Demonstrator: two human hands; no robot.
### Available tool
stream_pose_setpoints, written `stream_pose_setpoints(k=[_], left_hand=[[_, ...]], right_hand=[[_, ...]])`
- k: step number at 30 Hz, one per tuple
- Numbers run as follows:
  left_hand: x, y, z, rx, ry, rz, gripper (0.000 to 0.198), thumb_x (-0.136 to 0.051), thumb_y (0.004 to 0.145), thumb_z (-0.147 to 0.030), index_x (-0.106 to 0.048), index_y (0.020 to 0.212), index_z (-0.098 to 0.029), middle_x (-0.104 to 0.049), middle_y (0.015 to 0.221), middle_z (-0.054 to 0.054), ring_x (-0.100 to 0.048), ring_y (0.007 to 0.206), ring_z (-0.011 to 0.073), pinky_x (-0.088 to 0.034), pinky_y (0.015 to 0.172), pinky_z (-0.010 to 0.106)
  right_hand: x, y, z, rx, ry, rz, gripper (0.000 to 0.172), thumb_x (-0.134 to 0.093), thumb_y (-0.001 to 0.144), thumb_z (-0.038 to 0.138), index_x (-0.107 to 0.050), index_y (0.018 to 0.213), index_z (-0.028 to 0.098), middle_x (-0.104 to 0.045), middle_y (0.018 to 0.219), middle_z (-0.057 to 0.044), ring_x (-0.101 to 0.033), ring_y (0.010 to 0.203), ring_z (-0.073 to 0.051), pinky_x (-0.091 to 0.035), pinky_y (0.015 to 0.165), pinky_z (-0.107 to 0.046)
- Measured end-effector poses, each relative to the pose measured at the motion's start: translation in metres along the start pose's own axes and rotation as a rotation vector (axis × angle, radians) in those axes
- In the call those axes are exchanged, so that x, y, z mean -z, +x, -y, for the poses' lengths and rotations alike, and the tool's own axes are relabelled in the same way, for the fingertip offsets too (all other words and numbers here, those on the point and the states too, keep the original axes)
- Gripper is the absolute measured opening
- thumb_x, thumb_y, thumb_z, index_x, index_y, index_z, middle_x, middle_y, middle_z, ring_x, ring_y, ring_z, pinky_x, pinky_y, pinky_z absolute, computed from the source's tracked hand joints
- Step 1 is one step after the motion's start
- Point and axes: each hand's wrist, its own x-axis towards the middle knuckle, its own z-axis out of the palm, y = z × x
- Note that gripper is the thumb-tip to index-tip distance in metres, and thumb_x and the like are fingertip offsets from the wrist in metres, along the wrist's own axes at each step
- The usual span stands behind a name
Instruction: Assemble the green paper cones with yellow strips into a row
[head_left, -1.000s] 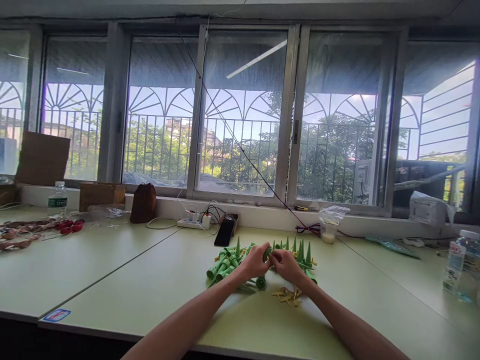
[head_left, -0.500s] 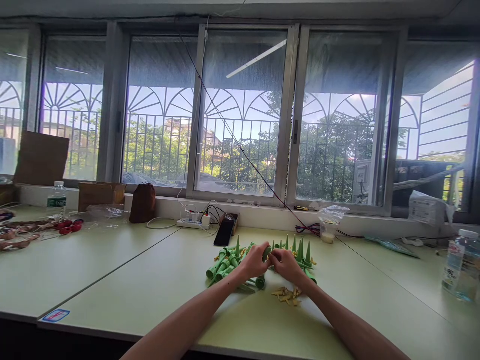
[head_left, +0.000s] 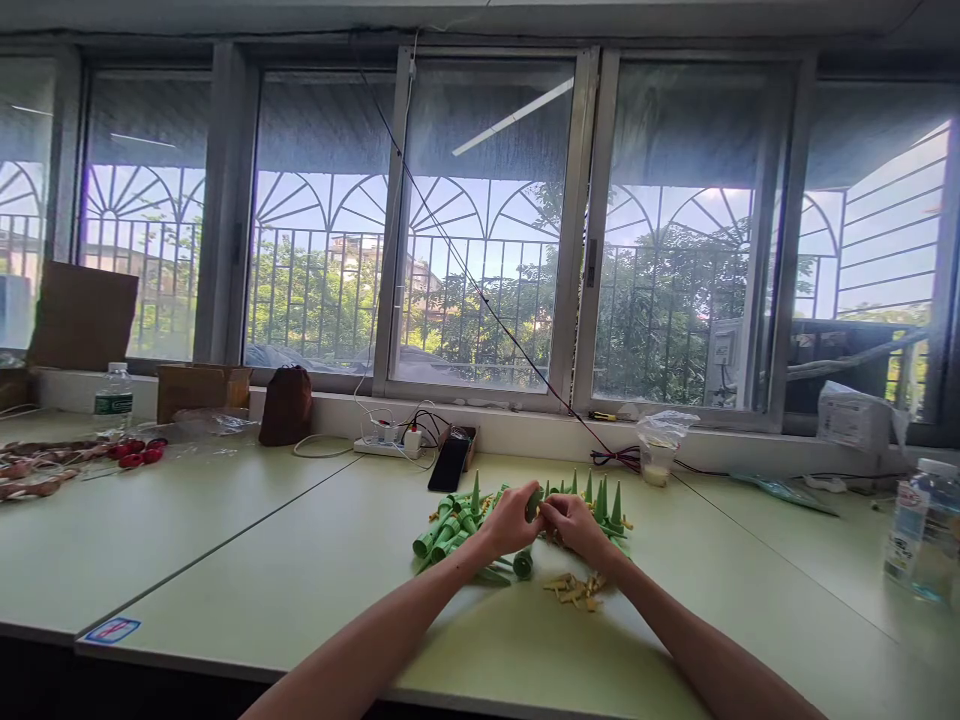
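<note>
My left hand (head_left: 511, 520) is closed around a green cone-shaped plastic piece (head_left: 533, 503), its round end facing my other hand. Fingers pinched together, my right hand (head_left: 570, 522) meets that piece from the right; whatever sits in the pinch is too small to name. Around both hands lies a heap of green plastic cones (head_left: 442, 535), with several standing upright (head_left: 602, 497) on the right. One cone (head_left: 523, 563) lies below my left hand with its round opening towards me. Small yellow pieces (head_left: 576, 590) make a little pile in front of my right hand.
Behind the cones lies a phone (head_left: 448, 464), near a white power strip (head_left: 386, 447) with cables. A plastic bottle (head_left: 922, 530) stands at the right. A brown pouch (head_left: 286, 408) and red round items (head_left: 135, 453) are at the left. Windows line the far edge.
Both hands stay nearly where they were, still together at the green cone. My right hand's fingers have shifted slightly against its end.
</note>
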Motion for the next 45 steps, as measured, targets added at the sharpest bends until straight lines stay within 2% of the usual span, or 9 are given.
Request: stream_pose_setpoints(k=[9,13,28,40,45], left_hand=[[0.004,0.001,-0.008,0.007,0.0,0.003,0.007,-0.054,0.074,-0.02,-0.049,0.079,-0.019,-0.046,0.057,-0.008,-0.038,0.052,0.0081,-0.025,0.051,0.02],[0.004,0.001,-0.009,0.021,0.0,0.008,0.008,-0.055,0.074,-0.02,-0.049,0.079,-0.019,-0.046,0.057,-0.007,-0.039,0.052,0.0082,-0.026,0.051,0.02],[0.005,-0.001,-0.008,0.006,0.008,0.003,0.007,-0.054,0.075,-0.02,-0.05,0.08,-0.019,-0.048,0.059,-0.007,-0.038,0.053,0.0082,-0.025,0.052,0.021],[0.005,-0.001,-0.01,0.04,0.007,0.004,0.008,-0.056,0.074,-0.02,-0.049,0.078,-0.019,-0.047,0.059,-0.006,-0.037,0.054,0.0087,-0.024,0.053,0.022],[0.005,-0.001,-0.009,0.022,0.007,-0.003,0.009,-0.056,0.073,-0.019,-0.047,0.076,-0.019,-0.046,0.058,-0.007,-0.035,0.054,0.0086,-0.023,0.053,0.022]], right_hand=[[-0.001,0.001,-0.005,-0.17,0.278,0.06,0.046,-0.059,0.075,0.062,-0.053,0.062,0.018,-0.052,0.048,0.002,-0.047,0.041,-0.01,-0.037,0.042,-0.022],[-0.001,0.001,-0.005,-0.198,0.313,0.069,0.049,-0.061,0.072,0.065,-0.052,0.062,0.018,-0.052,0.049,0.003,-0.047,0.041,-0.009,-0.037,0.042,-0.022],[-0.002,0.002,-0.015,-0.065,0.133,0.055,0.047,-0.051,0.082,0.06,-0.053,0.062,0.018,-0.052,0.046,0.003,-0.044,0.039,-0.009,-0.034,0.041,-0.022],[-0.003,0.0,-0.008,-0.007,0.004,-0.002,0.046,-0.049,0.085,0.056,-0.051,0.059,0.018,-0.05,0.044,0.002,-0.043,0.038,-0.009,-0.032,0.04,-0.021],[-0.002,-0.002,-0.004,0.055,-0.104,-0.038,0.042,-0.046,0.087,0.048,-0.051,0.057,0.018,-0.05,0.044,0.002,-0.043,0.041,-0.01,-0.034,0.044,-0.022]])
